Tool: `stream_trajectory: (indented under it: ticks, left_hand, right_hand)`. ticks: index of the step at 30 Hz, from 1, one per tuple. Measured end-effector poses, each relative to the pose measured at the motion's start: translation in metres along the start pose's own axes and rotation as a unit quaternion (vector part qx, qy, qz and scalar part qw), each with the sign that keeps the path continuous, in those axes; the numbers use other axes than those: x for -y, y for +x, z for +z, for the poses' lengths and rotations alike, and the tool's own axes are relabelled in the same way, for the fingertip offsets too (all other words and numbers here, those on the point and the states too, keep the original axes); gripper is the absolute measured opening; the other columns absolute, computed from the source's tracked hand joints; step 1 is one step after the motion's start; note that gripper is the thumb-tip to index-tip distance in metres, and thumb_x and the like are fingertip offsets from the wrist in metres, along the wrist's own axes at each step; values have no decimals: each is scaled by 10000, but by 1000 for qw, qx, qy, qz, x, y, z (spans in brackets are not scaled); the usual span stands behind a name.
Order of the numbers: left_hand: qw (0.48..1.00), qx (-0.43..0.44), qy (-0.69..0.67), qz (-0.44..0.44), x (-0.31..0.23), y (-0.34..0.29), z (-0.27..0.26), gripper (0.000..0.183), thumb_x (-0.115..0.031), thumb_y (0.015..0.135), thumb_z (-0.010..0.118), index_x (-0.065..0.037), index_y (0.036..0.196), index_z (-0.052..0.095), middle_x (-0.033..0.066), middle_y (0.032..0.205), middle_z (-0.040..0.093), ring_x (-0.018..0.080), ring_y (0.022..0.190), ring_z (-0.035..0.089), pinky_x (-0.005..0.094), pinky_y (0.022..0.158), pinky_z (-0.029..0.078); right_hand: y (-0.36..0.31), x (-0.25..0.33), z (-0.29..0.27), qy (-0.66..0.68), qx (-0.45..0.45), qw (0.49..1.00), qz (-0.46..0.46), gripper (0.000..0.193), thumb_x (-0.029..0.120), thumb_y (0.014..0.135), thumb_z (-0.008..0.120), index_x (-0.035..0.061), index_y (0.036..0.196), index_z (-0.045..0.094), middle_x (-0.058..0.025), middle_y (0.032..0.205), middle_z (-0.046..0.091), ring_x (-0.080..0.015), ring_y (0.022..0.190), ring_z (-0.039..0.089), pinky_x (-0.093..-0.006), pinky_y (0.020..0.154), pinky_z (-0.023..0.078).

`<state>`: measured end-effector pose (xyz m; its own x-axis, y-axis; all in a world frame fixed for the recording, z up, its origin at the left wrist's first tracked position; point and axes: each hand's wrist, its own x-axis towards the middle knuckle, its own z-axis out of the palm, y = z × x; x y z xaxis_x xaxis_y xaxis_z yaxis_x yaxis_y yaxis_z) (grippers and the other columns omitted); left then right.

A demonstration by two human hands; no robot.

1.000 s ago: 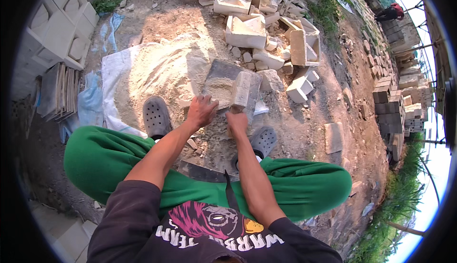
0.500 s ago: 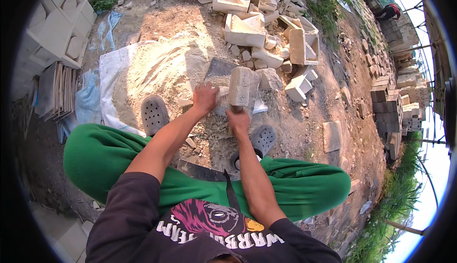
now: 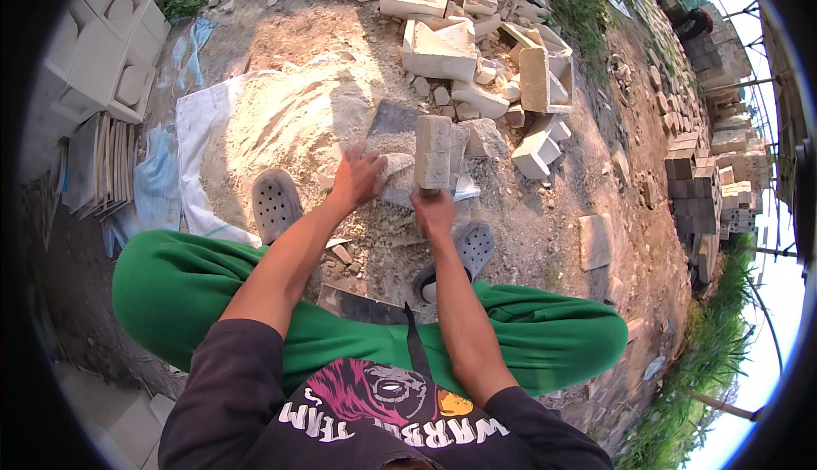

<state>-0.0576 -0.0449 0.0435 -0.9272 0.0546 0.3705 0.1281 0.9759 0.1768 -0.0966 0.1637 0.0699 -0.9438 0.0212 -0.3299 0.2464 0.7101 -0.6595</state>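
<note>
My right hand (image 3: 436, 210) is closed round the short handle of a mallet, whose thick, pale, dust-covered block head (image 3: 434, 148) stands out above my fist. To its left, my left hand (image 3: 359, 176) has its fingers spread low over the rubble, beside a pale stone piece (image 3: 397, 162). Its fingertips are near or on the crumbs; I cannot tell if they touch the piece. Beneath lies a dark flat slab (image 3: 393, 118), partly covered with pale grit and partly hidden by the mallet head.
A white sheet (image 3: 197, 130) at left bears a heap of pale crushed grit (image 3: 289, 121). Beyond the slab lie broken cream box-shaped blocks (image 3: 438, 49). Thin boards (image 3: 106, 164) and stacked blocks (image 3: 128, 36) stand at far left. My clogs (image 3: 277, 205) flank the work spot.
My left hand has drawn slightly left, away from the mallet. The mallet in my right hand has shifted a little to the right, and more grit shows between them.
</note>
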Motion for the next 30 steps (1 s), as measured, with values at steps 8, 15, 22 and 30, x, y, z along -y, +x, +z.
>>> stream_trajectory:
  ticks: [8,15,22,30]
  left_hand:
    - [993,55,-101,-25,4,3,7,222,-229,798,713,-98,969,659,123,987,622,323,978,621,438,835,529]
    - [992,60,-104,-25,3,6,9,211,-224,803,699,-107,976,668,127,976,615,321,978,621,442,855,500]
    - [992,99,-74,-23,6,7,11,163,-176,776,679,-113,925,657,76,940,629,277,992,619,432,818,504]
    - [992,107,-60,3,7,13,11,161,-157,738,679,-116,890,650,33,928,654,253,948,628,409,789,526]
  right_hand:
    - [9,-13,6,34,-31,998,-43,402,318,691,762,-16,912,733,-157,809,735,-267,716,719,-385,688,550]
    - [7,6,3,-13,-27,999,-39,408,316,690,761,-21,918,734,-202,860,741,-306,786,738,-393,713,556]
    - [3,2,0,-8,48,998,42,438,299,670,758,-36,949,718,-250,870,718,-397,872,716,-438,779,558]
    - [5,-7,11,49,-16,995,-86,329,258,698,761,-14,871,695,-153,823,736,-262,770,715,-387,699,533]
